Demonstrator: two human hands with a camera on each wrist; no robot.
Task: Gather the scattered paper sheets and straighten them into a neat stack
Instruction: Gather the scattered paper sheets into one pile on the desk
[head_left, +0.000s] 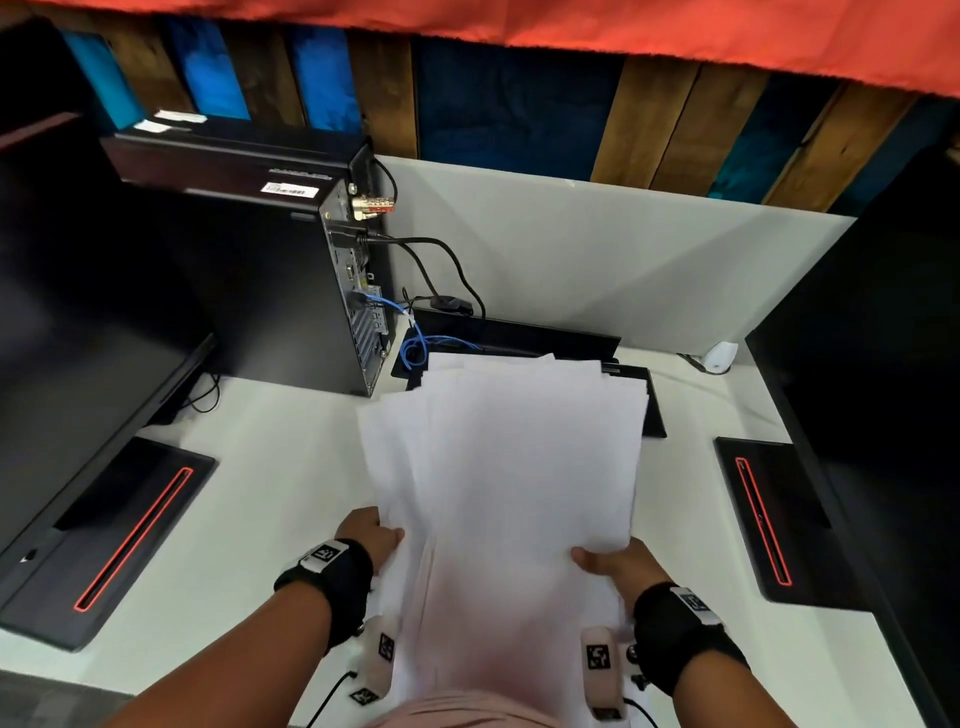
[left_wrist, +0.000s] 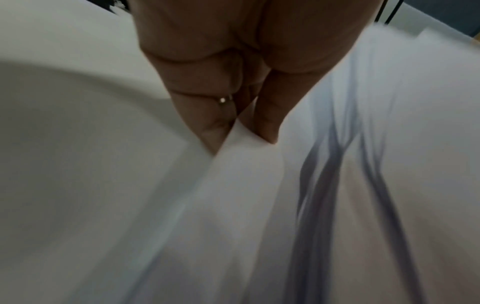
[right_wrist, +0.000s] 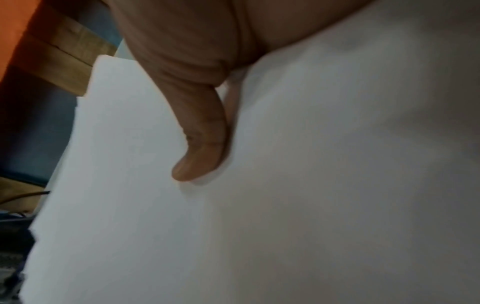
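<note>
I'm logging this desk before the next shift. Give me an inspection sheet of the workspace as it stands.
Surface: white desk, bare at left.
Job's things: paper sheets gathered, edges fanned, not yet squared.
Clutter: computer tower; two monitor bases; small white device.
Hands: left hand and right hand each grip a side of the sheets.
Cables: black and blue cables behind the tower.
Surroundings: white partition, wood-and-blue wall.

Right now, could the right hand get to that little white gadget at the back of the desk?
Probably not yet: the right hand grips the paper sheets, as does the left hand. The desk toward the white gadget looks unobstructed.
</note>
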